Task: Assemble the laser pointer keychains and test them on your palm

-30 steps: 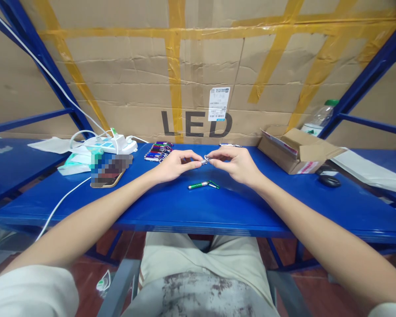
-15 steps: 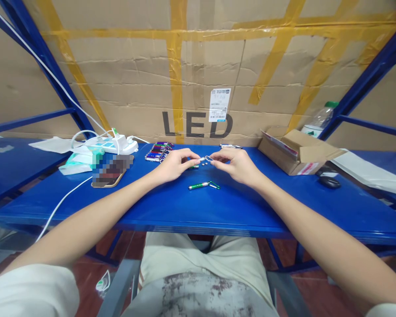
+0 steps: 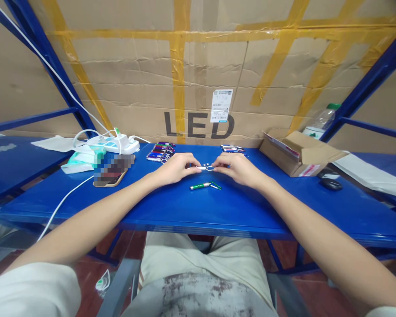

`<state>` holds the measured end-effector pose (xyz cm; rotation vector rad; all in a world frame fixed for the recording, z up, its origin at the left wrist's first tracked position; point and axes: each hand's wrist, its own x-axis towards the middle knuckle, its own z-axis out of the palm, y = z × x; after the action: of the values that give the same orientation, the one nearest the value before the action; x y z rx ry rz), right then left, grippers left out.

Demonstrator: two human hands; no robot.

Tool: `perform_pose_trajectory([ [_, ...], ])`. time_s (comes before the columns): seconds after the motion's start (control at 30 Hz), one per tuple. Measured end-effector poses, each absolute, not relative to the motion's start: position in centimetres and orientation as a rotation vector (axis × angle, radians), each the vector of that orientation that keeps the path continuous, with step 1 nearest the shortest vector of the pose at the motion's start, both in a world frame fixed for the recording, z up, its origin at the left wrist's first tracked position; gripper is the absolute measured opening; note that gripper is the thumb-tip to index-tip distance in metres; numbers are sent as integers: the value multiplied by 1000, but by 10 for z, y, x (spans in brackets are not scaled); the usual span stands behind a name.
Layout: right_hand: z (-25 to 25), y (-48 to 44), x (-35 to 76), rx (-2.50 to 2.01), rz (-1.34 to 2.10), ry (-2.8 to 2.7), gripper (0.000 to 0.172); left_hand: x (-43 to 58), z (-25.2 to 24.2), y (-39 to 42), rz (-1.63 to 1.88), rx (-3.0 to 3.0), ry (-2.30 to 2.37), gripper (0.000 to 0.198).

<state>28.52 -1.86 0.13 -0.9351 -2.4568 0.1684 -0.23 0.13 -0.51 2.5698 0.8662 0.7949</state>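
Note:
Between my two hands is a small silver keychain flashlight point(image 3: 202, 168) with a wire clip, held just above the blue table. My left hand point(image 3: 181, 168) pinches its slim body, most of which the fingers hide. The clip end is pinched by the fingertips of my right hand point(image 3: 235, 168). Just behind it lie small round metal pieces point(image 3: 206, 164), perhaps button cells. Nearer to me, a green keychain flashlight point(image 3: 199, 186) with a green carabiner rests on the table.
Several coloured keychain flashlights point(image 3: 158, 152) lie in a row behind my left hand, more point(image 3: 231, 149) behind my right. At left are a phone point(image 3: 110, 178), a power strip point(image 3: 107, 144) and a tissue pack point(image 3: 81, 160). An open carton point(image 3: 282, 156) and a black mouse point(image 3: 331, 183) sit at right.
Both hands have come slightly lower and nearer to me with the silver flashlight, which now lies level between them. The green piece seen beside the left fingertips is now hidden.

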Motion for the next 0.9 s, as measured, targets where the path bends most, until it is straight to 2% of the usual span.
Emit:
perform_pose_trajectory([
  [0.4,-1,-21,282,-931,293,-2605,22,-1,-9,1,596,2475,787,37],
  [0.6,0,-21,282,-953,324,-2611,17,0,-12,0,573,2387,831,40],
  [0.7,2,-23,282,-941,424,-2589,14,0,-13,1,577,2409,793,37],
  [0.9,3,-26,280,-1001,690,-2547,19,-1,-10,-1,554,2417,780,33],
])
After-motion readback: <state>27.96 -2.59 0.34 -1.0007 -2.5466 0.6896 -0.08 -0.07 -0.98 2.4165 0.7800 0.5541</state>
